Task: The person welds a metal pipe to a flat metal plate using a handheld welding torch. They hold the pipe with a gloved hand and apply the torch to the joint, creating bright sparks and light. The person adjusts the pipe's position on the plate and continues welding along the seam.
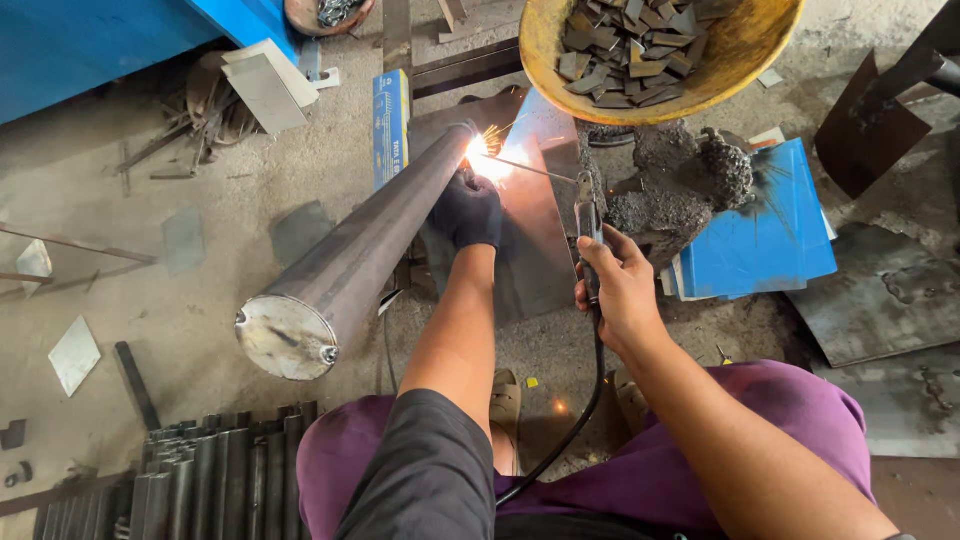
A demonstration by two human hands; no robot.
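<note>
Bare concrete floor (150, 300) spreads under everything, dusty and littered with metal offcuts. Nearest the camera, the person's purple trousers (790, 410) fill the bottom edge, and a bundle of dark steel tubes (200, 480) lies at the lower left. A long steel pipe (350, 260) slants away from the viewer, its capped round end toward the camera and its far end resting on a flat steel plate (535, 250).

The left hand (468, 210), in a dark glove, is closed against the pipe close to its far end, steadying it. The bare right hand (620, 290) has its grip clenched around a welding electrode holder (588, 215), whose black cable (580, 410) trails down between the knees. The thin electrode (535, 170) reaches to the pipe's far end, where a bright arc (480, 150) throws sparks.

Beyond, a narrow blue carton (391, 120) with pale print lies on the floor left of the plate. A flat blue sheet (765, 225) lies at right, beside a dark clump of slag (680, 180). Farthest off, a yellow basin (660, 50) holds small metal pieces, and a blue panel (100, 40) fills the upper left corner.
</note>
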